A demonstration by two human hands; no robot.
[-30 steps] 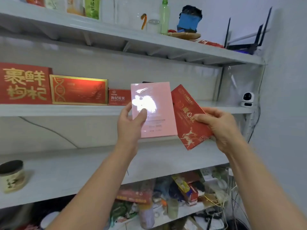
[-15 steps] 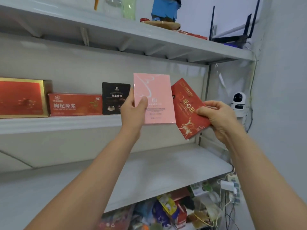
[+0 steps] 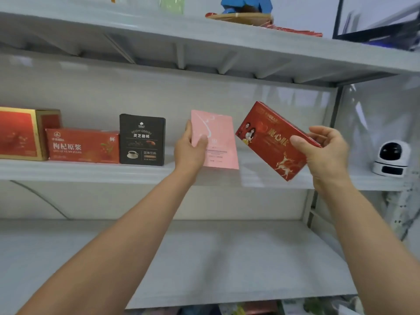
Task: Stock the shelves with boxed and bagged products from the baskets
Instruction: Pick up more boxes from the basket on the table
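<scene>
Grey wall shelves fill the view. The middle shelf [image 3: 250, 178] carries a row of boxes [image 3: 81, 145] standing face-out, ending at a black box [image 3: 142, 139]. The left hand [image 3: 189, 151] grips a pink box [image 3: 216, 142] upright by its edge, base at or just above the shelf, near the black one, apparently to extend the row. The right hand [image 3: 325, 153] clamps a tilted red box [image 3: 270, 142], held clear, likely next.

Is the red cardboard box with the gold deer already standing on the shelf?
No, the right hand holds the red cardboard box tilted, not set upright.
</scene>
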